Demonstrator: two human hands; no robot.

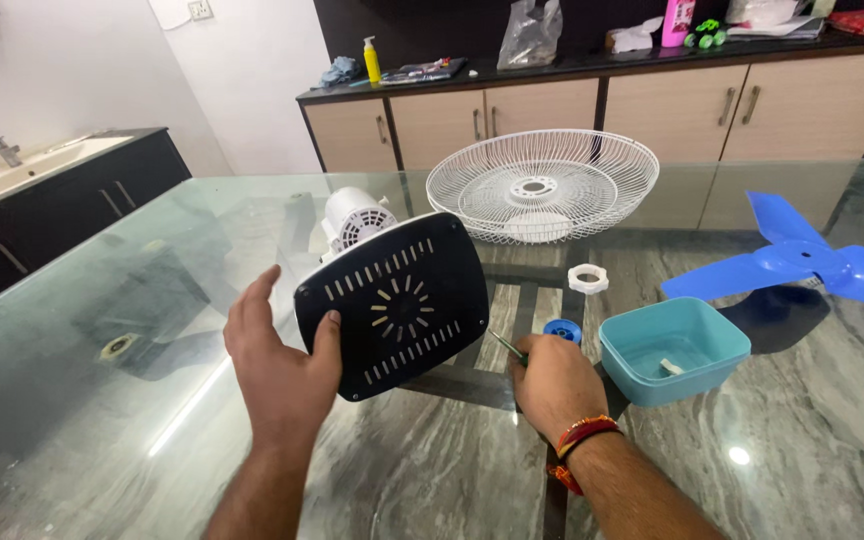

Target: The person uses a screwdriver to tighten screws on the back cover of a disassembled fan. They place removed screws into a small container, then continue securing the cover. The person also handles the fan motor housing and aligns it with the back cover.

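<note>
Hands: L [277,365] grips black cover [392,305] edge, R [552,385] w/ screwdriver [508,347].

A black slotted fan base [393,305] is standing tilted, underside facing the camera, with a white motor [356,222] showing just behind it. A thin green screwdriver [508,346] is lying just right of the base.

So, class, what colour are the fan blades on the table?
Blue: the fan blades show best in the head view.
</note>
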